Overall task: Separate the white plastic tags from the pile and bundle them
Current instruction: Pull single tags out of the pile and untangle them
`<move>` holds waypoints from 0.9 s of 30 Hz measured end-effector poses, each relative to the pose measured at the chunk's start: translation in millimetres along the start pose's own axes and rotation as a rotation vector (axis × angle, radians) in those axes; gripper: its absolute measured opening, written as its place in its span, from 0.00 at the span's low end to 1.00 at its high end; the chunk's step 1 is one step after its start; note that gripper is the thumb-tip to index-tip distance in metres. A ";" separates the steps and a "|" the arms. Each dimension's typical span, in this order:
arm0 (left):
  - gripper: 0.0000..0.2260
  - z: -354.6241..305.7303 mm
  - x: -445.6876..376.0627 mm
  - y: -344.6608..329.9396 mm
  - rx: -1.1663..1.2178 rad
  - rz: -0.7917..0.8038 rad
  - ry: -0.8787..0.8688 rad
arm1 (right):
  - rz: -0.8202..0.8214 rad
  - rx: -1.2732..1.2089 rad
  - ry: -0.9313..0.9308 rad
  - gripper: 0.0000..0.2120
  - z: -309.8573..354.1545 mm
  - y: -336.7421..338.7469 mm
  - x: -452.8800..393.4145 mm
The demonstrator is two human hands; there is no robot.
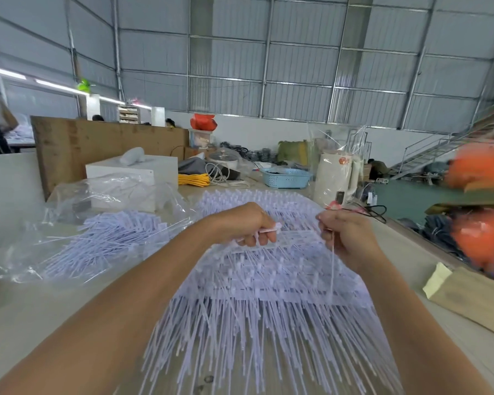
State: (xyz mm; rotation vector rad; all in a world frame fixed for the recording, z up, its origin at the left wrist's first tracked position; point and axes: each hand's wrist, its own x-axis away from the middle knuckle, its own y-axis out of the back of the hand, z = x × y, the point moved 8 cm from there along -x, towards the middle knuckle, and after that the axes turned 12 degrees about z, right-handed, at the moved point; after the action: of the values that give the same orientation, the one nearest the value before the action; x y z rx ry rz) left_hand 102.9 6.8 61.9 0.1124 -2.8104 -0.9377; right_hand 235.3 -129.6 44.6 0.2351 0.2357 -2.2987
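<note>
White plastic tags heaped in big fan-shaped pile, centre to bottom of frame, on pale table. Left hand at frame centre above pile, fingers curled, pinching a small tag piece. Right hand centre right, fingers curled round one thin tag strand hanging down to the pile. Second heap of tags left of centre, lying on clear plastic bag. Blue basket, yellow cord coil, white kettle further back, upper centre. Brown paper at right edge. Orange blur far right, cannot tell what.
</note>
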 end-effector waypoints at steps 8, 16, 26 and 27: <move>0.09 -15.8 -9.8 -20.1 -0.245 0.038 -0.039 | 0.415 0.208 -0.180 0.06 -3.9 -57.3 3.7; 0.10 2.2 -12.3 -3.6 -0.218 -0.101 -0.049 | 0.282 0.168 -0.052 0.06 -5.8 -58.3 1.9; 0.15 7.4 -11.7 -2.9 -0.256 -0.155 -0.050 | 0.461 0.494 -0.072 0.08 -8.8 -68.8 7.6; 0.16 6.9 -11.7 -2.7 -0.242 -0.166 -0.054 | 0.472 0.506 -0.067 0.08 -8.8 -69.4 7.9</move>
State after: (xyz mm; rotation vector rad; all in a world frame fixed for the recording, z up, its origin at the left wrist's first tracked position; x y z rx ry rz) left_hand 113.1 10.2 53.2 0.2949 -2.7417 -1.3293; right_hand 179.5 -86.8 40.8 0.4181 -0.4056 -1.8527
